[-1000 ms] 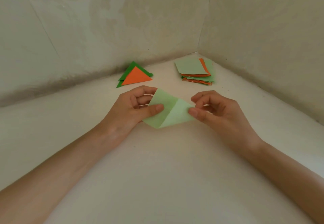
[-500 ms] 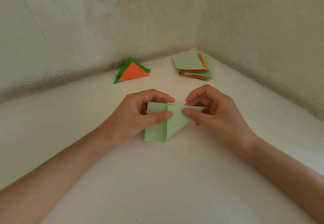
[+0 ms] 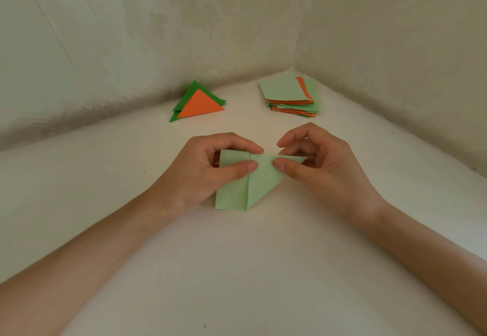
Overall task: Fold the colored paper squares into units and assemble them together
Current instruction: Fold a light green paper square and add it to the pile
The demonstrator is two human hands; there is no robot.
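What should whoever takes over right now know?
The left grip pinches the light green paper beside its centre crease; the right grip pinches its folded right flap.
Right side is folded to a diagonal, left side not yet.
Done: orange triangle on a dark green triangle by the back wall.
Left: finish this unit, fold the stack of squares in the corner, assemble.

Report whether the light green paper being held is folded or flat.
Folded. The light green paper has a crease down its middle and a diagonal right edge; the left hand and right hand pinch it.
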